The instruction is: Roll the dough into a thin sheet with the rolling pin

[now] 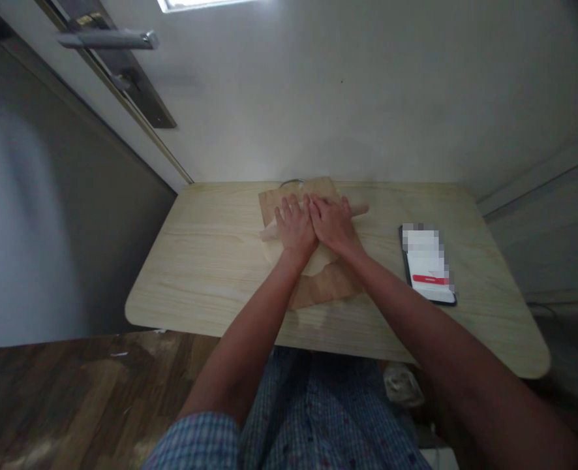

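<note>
Resting palm-down across a pale cylindrical rod (361,209) above a smooth sheet (320,261) and tan board (321,292), left hand (296,225) and right hand (333,225) touch, fingers extended, unclenched.

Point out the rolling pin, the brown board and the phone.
Rolling pin (361,209), head view: its right end.
Brown board (325,286), head view: bare near part.
Phone (423,262), head view: screen middle.
</note>
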The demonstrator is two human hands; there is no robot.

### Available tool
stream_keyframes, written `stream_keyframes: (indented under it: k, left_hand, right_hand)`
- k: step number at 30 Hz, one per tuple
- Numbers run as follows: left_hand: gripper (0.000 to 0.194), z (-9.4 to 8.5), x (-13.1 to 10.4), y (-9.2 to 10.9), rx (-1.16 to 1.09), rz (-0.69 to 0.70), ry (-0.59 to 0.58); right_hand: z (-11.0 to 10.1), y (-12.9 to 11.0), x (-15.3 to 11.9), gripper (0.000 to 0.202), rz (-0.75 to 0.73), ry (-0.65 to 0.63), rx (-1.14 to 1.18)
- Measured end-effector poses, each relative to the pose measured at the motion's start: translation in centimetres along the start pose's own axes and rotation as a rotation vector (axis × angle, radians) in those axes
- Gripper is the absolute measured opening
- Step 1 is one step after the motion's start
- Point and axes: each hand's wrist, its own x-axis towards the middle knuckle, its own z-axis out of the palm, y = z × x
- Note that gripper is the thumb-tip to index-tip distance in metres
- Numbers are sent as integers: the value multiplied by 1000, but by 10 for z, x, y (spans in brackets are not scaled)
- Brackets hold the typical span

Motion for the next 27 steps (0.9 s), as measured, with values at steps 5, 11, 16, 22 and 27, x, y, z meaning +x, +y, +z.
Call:
stream_keyframes:
  k: [5, 11, 16, 22, 27]
  left_hand:
    - [42, 8, 21, -8, -9, 32, -43]
    - [37, 9, 44, -15, -72, 66, -117]
    - [33, 9, 60, -19, -97, 35, -141]
    - [29, 12, 80, -23, -147, 20, -158]
    - [28, 20, 97, -27, -195, 22, -142]
  right_hand:
    - [11, 0, 19, 38, 48, 81, -18]
    - [14, -1, 43, 37, 116, 1, 8]
    - [15, 0, 61, 37, 118, 1, -13]
    - [31, 8, 82, 40, 117, 99, -19]
    - [36, 11, 100, 43, 81, 85, -4]
